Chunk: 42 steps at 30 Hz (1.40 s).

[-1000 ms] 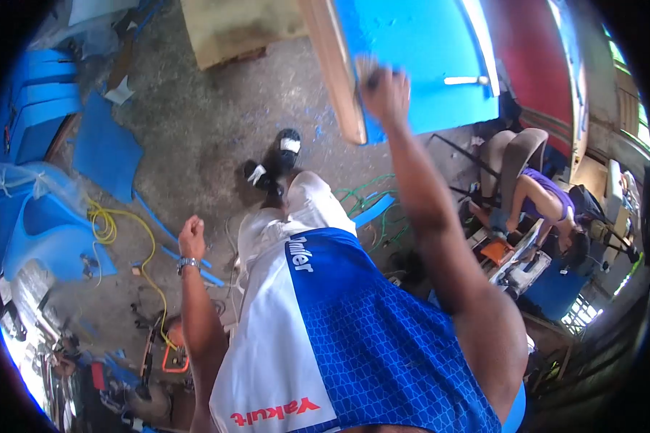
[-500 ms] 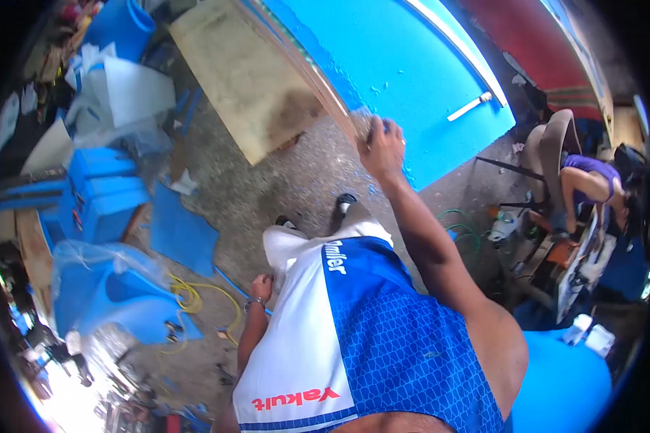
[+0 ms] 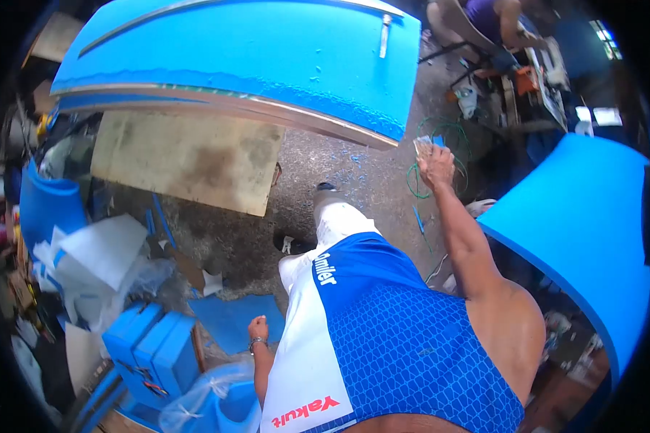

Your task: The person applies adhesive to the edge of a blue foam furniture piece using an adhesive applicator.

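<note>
My right hand [image 3: 436, 167] is stretched out beyond the right end of the large blue panel [image 3: 253, 54]. Its fingers are closed around a small flat pale piece [image 3: 424, 147], apart from the panel. On the panel, a ragged band of darker blue and small blue bits run along the near edge above a wooden side [image 3: 224, 108]. My left hand [image 3: 258, 328] hangs low by my side, fingers curled, over a blue sheet [image 3: 235, 317] on the floor; whether anything is in it cannot be made out.
A tan board [image 3: 188, 159] lies below the panel. Blue blocks [image 3: 155, 353] and white sheets [image 3: 105, 252] are at the left. A curved blue sheet [image 3: 578, 231] stands at the right. Green cord [image 3: 414, 184] is on the floor. A person in purple [image 3: 495, 22] sits at the upper right.
The view has turned, so the panel now lies across the top. My right hand has come off the panel's edge and is out to its right. My left hand stays low.
</note>
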### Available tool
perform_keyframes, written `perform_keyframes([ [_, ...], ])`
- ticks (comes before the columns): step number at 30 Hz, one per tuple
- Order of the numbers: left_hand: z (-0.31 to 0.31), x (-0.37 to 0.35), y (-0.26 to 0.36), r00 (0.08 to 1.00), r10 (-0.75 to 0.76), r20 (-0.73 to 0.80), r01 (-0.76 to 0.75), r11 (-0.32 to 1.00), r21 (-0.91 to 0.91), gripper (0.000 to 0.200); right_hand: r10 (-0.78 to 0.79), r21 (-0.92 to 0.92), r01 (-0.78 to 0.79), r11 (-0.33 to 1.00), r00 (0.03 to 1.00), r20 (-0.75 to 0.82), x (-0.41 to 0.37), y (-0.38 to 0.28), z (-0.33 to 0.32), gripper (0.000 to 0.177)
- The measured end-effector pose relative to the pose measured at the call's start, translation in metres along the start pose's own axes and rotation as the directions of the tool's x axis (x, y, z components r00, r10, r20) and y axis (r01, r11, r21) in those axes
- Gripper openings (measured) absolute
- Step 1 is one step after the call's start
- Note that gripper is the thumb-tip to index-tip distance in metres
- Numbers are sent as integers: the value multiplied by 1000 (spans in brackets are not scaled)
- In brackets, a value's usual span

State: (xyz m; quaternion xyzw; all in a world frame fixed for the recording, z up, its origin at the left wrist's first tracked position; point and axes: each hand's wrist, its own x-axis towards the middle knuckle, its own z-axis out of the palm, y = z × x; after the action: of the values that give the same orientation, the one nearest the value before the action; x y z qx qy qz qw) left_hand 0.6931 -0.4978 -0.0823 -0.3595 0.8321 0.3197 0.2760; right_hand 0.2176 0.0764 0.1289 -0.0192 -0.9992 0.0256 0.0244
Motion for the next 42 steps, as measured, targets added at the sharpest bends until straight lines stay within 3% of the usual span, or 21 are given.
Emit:
perform_keyframes([
  [3,-84,49,22,996,-90,18,90,996,-10,26,27,181,7,984,983,-184,20,-54,35,52],
  [4,-112,71,37,996,-91,18,91,996,-22,26,95,183,-83,980,994,-54,39,-93,43,54],
  [5,-138,87,58,995,-99,11,99,994,-39,26,-17,238,38,971,996,-93,58,-133,47,57],
  [6,-157,101,78,998,-19,-66,14,997,-77,27,-73,207,104,973,985,-153,79,-168,61,61],
  [8,-195,124,117,963,124,-240,-159,979,-130,28,-130,340,177,924,979,-157,120,-230,55,62],
  [10,-227,130,154,866,377,-328,-407,913,-24,30,-132,353,167,921,984,-122,153,-264,74,62],
  [11,-241,109,209,948,175,-264,-236,946,-221,31,-141,342,170,924,984,-107,165,-269,81,62],
  [14,-245,106,235,968,154,-197,-173,981,-84,31,-152,320,125,939,987,61,163,-246,33,57],
  [15,-236,121,204,941,253,-223,-260,966,-1,33,-100,406,76,911,994,39,156,-224,56,54],
  [16,-227,131,173,965,219,-144,-215,976,48,33,-45,489,32,872,999,15,145,-189,83,52],
  [17,-218,138,146,981,182,-65,-175,980,96,34,-244,246,311,918,932,-268,125,-144,92,50],
  [18,-213,138,144,990,140,13,-140,979,146,35,28,327,5,945,995,-95,102,-125,49,48],
  [20,-200,130,142,998,58,31,-62,989,132,38,195,294,-204,934,979,60,66,-83,9,47],
  [23,-211,149,150,998,11,-61,-1,988,158,45,301,72,-296,953,950,-80,32,-44,23,54],
  [26,-235,223,167,982,119,-144,-94,981,170,60,29,72,-14,997,979,-204,70,-109,29,61],
  [27,-248,249,184,970,167,-174,-141,979,150,65,-6,186,39,982,984,-176,90,-146,31,61],
  [31,-312,337,290,927,313,-207,-261,933,246,88,-123,412,169,895,983,-138,165,-353,32,62],
  [34,-348,424,336,902,409,-135,-330,858,393,101,-208,382,267,885,960,-188,212,-479,49,63],
  [37,-346,474,359,914,403,-49,-322,793,518,116,-237,388,320,864,940,-247,260,-579,51,62],
  [40,-340,504,362,953,272,136,-301,786,540,122,-237,389,319,864,940,-245,311,-649,82,61],
  [42,-302,538,327,929,311,202,-367,690,625,130,-235,364,303,881,947,-219,334,-672,94,57],
])
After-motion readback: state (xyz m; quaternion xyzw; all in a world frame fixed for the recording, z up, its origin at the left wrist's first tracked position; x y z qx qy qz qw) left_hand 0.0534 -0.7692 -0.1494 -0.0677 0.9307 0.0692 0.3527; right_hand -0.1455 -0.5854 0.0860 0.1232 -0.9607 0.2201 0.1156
